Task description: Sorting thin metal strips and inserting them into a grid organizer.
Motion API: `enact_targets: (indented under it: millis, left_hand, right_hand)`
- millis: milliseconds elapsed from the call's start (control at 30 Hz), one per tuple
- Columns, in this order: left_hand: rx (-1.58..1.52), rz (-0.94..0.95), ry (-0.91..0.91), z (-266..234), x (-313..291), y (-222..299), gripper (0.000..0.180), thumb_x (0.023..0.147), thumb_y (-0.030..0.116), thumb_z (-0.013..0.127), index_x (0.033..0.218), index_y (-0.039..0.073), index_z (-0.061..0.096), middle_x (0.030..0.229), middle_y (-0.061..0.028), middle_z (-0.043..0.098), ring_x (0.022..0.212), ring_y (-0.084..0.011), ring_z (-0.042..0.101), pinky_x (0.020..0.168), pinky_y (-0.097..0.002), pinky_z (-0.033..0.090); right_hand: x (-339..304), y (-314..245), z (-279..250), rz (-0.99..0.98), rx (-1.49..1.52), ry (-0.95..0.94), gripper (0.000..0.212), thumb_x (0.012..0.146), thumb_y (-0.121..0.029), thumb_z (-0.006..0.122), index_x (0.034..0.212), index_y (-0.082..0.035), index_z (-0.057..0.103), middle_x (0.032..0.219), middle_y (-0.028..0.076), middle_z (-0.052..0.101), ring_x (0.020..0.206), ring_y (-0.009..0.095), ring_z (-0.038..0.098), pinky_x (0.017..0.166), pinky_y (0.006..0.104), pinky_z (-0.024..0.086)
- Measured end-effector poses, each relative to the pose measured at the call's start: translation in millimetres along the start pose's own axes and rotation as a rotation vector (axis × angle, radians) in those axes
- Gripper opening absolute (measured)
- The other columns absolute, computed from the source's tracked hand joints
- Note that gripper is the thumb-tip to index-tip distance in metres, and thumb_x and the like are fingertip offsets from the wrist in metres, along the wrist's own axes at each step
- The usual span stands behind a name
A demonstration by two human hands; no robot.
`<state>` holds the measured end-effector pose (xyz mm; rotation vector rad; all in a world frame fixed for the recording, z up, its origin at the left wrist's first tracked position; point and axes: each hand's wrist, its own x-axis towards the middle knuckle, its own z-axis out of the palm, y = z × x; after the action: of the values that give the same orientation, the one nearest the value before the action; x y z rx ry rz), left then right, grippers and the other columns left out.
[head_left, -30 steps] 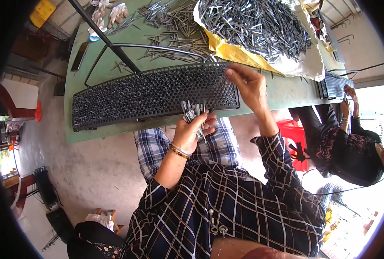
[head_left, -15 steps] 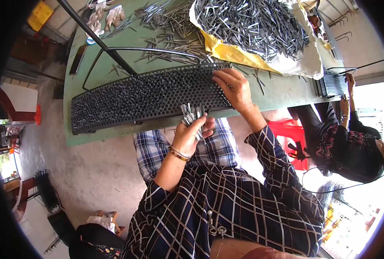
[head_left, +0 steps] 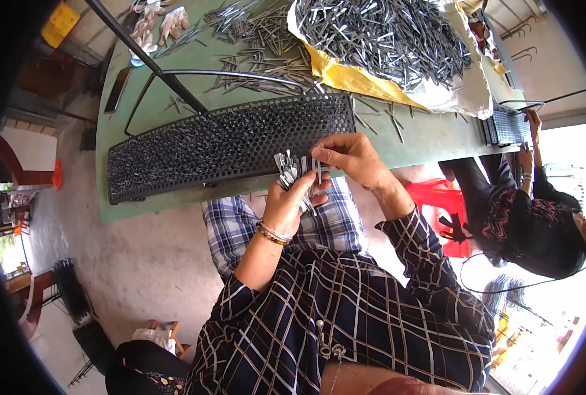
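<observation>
My left hand (head_left: 283, 209) is closed round a loose bundle of thin metal strips (head_left: 285, 168), which fan out above the thumb. Right beside it, my right hand (head_left: 358, 162) pinches the top of one narrow metal strip (head_left: 319, 172) at the bundle's edge. Behind both hands lies a long black perforated rack (head_left: 299, 125) with rows of round holes. Strips fill its left and middle part densely, while many holes toward the right end look bare.
A heap of strips (head_left: 385, 39) lies on white and yellow sacking on the green table (head_left: 437, 139), with more strewn to its left. A black bar (head_left: 148, 59) slants over the rack. Gloves (head_left: 174, 23) lie far left. A co-worker's hand (head_left: 534, 124) touches another rack.
My right hand has come down from the rack's right end to the bundle and now pinches a strip there. My left hand has barely moved.
</observation>
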<state>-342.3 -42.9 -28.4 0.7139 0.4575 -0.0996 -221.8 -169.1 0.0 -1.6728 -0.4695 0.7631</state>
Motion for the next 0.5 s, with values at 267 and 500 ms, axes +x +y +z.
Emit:
enact_targets:
  millis: [267,500]
  left_hand:
    - [0.023,-0.029,0.046,-2.8,0.6,-6.4,0.02,0.089,0.015,0.058,0.105,0.004,0.06,0.099,-0.012,0.066,0.087,-0.0189,0.064,0.067,-0.0295,0.053]
    - [0.04,-0.057,0.056,-0.1,2.1,-8.3,0.018,0.089,0.014,0.059,0.103,0.003,0.061,0.095,-0.0116,0.066,0.083,-0.0185,0.065,0.065,-0.0292,0.054]
  right_hand:
    - [15.2,9.5,-35.8,-0.348,-0.062,0.456,0.023,0.088,-0.016,0.063,0.097,0.005,0.063,0.08,0.006,0.067,0.072,0.01,0.061,0.066,0.0223,0.05]
    - [40.5,25.8,-46.0,-0.387,-0.272,0.494,0.021,0.089,-0.013,0.062,0.1,0.004,0.063,0.086,0.006,0.068,0.077,0.01,0.063,0.07,0.0224,0.05]
